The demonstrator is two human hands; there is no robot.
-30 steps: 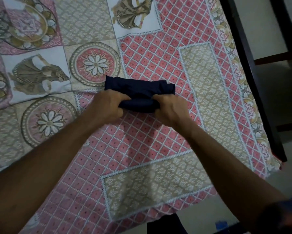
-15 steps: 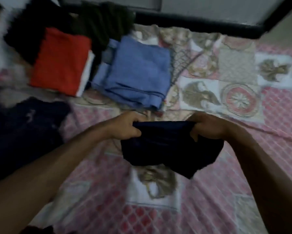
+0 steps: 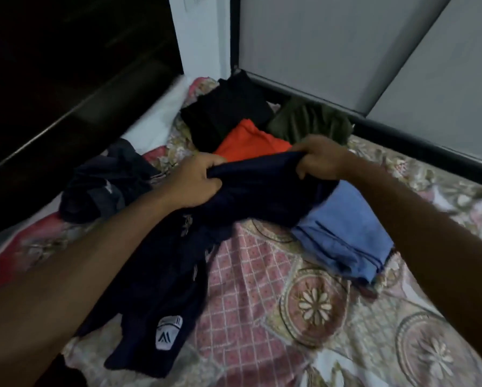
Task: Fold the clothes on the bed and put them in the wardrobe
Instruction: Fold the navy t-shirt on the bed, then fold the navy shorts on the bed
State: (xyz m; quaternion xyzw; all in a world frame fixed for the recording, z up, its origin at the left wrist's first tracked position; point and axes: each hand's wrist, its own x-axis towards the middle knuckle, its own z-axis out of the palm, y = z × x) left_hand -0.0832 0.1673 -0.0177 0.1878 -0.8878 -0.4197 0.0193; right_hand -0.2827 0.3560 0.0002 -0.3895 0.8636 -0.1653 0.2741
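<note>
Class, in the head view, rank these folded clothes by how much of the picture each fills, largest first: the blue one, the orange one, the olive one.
1. Blue one, nearest the camera.
2 and 3. Olive one and orange one look alike; the held navy garment hides part of the orange, so no ranking.

A single head-worn view looks forward and down from above the bed [image 3: 262, 303], close over both forearms. It faces the bed's far corner, where the dark wardrobe [image 3: 66, 65] stands left and a grey wall [image 3: 331, 46] behind.
</note>
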